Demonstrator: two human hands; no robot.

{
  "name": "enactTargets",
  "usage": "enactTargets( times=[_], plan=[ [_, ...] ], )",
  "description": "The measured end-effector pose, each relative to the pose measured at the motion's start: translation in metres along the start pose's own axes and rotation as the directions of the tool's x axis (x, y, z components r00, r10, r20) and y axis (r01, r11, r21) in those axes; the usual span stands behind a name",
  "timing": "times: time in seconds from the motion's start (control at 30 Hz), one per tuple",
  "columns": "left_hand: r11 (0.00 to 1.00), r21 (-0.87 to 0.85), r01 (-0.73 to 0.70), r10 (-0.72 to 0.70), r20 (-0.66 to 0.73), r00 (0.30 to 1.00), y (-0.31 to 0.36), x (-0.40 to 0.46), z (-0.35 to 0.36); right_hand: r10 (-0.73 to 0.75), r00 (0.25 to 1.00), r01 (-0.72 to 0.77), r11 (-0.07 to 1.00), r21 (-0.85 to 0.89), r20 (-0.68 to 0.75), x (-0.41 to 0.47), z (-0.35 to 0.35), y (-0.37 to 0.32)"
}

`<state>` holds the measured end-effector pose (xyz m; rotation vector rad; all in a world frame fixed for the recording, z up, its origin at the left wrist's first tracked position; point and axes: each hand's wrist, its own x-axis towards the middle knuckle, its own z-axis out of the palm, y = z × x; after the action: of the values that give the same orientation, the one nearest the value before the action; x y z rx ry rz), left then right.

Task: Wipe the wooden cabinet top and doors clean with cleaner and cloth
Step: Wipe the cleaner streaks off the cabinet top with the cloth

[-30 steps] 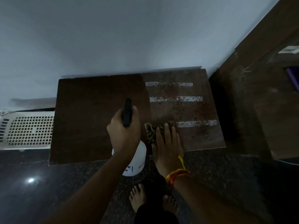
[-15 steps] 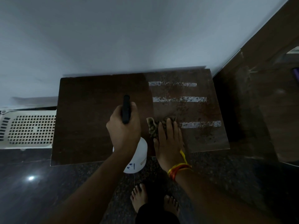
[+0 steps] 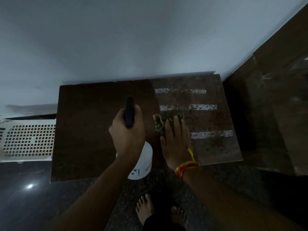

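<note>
Cabinet top [image 3: 93, 134], against the wall: right half speckled with droplets, wiping judged barely begun; doors out of view. Cloth [image 3: 158, 124], mid-top, under flat fingers of right hand [image 3: 176, 144]. Spray bottle [image 3: 141, 165], near front edge, gripped by left hand [image 3: 128, 139].

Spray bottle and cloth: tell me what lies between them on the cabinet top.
Nothing lies there. In the head view, only a narrow strip of bare dark cabinet top separates the spray bottle in the left hand from the cloth under the right hand.
</note>
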<state>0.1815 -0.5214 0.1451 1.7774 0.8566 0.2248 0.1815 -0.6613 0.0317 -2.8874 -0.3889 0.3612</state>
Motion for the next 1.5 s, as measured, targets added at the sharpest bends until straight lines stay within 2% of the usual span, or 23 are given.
enactTargets(
  times=[0.13, 0.47, 0.67, 0.8, 0.97, 1.1, 1.33, 1.5],
  plan=[
    [1.0, -0.007, 0.006, -0.006, 0.014, 1.0, 0.008, 0.008, 0.002, 0.031, 0.999, -0.032, 0.999, -0.026, -0.009, -0.015, -0.003, -0.002],
    [1.0, 0.002, -0.023, 0.023, 0.07, 0.997, 0.008, 0.03, 0.009, 0.039, 0.995, -0.042, 0.999, -0.028, -0.093, 0.079, -0.011, -0.013],
    [1.0, 0.001, -0.002, 0.002, 0.087, 0.996, 0.019, 0.038, 0.006, 0.076, 0.996, -0.076, 0.997, -0.02, -0.038, 0.007, -0.003, -0.017],
    [1.0, -0.005, -0.016, 0.016, 0.082, 0.997, 0.021, 0.044, 0.006, 0.076, 0.996, -0.078, 0.996, -0.039, -0.052, -0.019, 0.006, -0.02],
    [1.0, -0.018, -0.026, 0.027, 0.093, 0.995, 0.02, 0.049, 0.006, 0.025, 0.993, -0.028, 0.999, -0.018, -0.111, 0.038, -0.002, -0.021],
    [0.999, -0.022, -0.03, 0.033, 0.113, 0.993, 0.02, 0.049, 0.007, 0.058, 0.993, -0.058, 0.998, 0.007, -0.099, 0.101, -0.013, -0.022],
    [0.999, -0.034, -0.041, 0.044, 0.109, 0.993, 0.027, 0.054, 0.001, 0.068, 0.993, -0.067, 0.998, 0.014, -0.097, 0.06, -0.011, -0.026],
    [0.998, -0.04, -0.045, 0.049, 0.117, 0.992, 0.025, 0.064, -0.001, 0.065, 0.986, -0.061, 0.998, 0.03, -0.151, 0.113, -0.015, -0.03]
  ],
)
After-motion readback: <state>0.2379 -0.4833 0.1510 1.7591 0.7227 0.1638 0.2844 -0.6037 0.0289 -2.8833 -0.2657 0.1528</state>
